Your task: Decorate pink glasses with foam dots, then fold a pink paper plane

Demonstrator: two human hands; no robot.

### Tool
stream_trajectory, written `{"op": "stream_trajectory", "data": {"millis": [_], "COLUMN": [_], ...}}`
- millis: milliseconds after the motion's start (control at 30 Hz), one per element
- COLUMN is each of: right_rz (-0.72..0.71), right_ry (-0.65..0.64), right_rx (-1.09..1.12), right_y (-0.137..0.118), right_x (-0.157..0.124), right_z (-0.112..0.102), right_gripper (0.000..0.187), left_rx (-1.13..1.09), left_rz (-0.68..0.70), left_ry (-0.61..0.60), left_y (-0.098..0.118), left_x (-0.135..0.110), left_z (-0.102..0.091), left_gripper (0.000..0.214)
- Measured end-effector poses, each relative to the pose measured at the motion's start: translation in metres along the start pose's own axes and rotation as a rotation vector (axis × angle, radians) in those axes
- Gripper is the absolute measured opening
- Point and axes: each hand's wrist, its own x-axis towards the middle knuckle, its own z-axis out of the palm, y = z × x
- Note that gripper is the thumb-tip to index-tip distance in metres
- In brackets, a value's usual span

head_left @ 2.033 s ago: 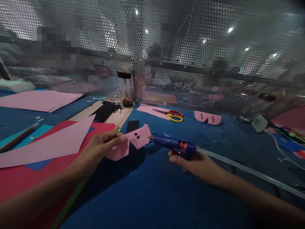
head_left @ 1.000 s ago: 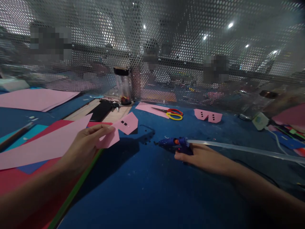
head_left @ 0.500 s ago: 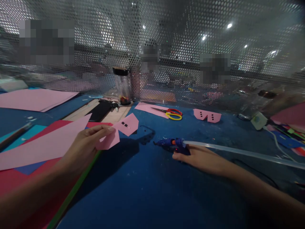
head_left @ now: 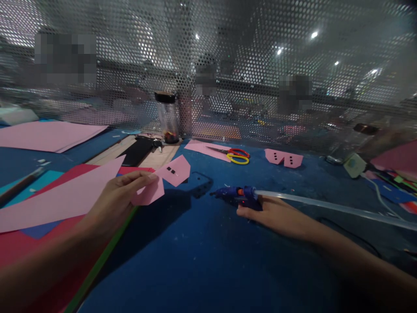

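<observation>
Between thumb and fingers, my left hand [head_left: 128, 191] pinches a folded pink paper cutout [head_left: 176, 170] with small black squares on it, held above the table. My right hand [head_left: 276, 215] grips a blue glue gun [head_left: 230, 193] near the table's middle. Its nozzle points left toward the cutout, with a gap between them. A long translucent glue stick [head_left: 312, 202] sticks out of the gun's back and stretches right. Farther back lies a second pink cutout [head_left: 284, 158] bearing black squares.
Red-and-yellow-handled scissors [head_left: 237, 155] rest partly on a pink strip [head_left: 198, 148]. Behind my left hand are a black phone [head_left: 138, 151] and a lidded jar [head_left: 167, 119]. Coloured sheets [head_left: 65, 191] cover the left side. A perforated metal screen [head_left: 228, 39] closes off the back.
Almost nothing differs. The glue gun and my right hand have shifted very slightly; my left hand still holds the cutout in about the same place.
</observation>
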Motion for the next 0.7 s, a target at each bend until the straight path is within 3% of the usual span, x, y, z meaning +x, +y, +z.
{"op": "stream_trajectory", "data": {"millis": [133, 333, 533, 700], "right_rz": [0.039, -0.030, -0.072, -0.124], "right_ry": [-0.019, 0.035, 0.048, 0.005], "right_rx": [0.032, 0.157, 0.263, 0.243], "right_y": [-0.003, -0.012, -0.022, -0.029], "right_x": [-0.001, -0.006, -0.014, -0.016], "right_z": [0.003, 0.013, 0.021, 0.022], "right_gripper": [0.034, 0.032, 0.028, 0.029], "left_rx": [0.018, 0.038, 0.126, 0.173], "left_rz": [-0.050, -0.047, -0.016, -0.009], "left_ry": [-0.011, -0.024, -0.156, -0.197], "left_y": [0.002, 0.006, -0.002, -0.004], "left_x": [-0.001, -0.008, -0.013, -0.016], "left_z": [0.002, 0.010, 0.010, 0.011], "left_gripper": [0.023, 0.029, 0.026, 0.019]}}
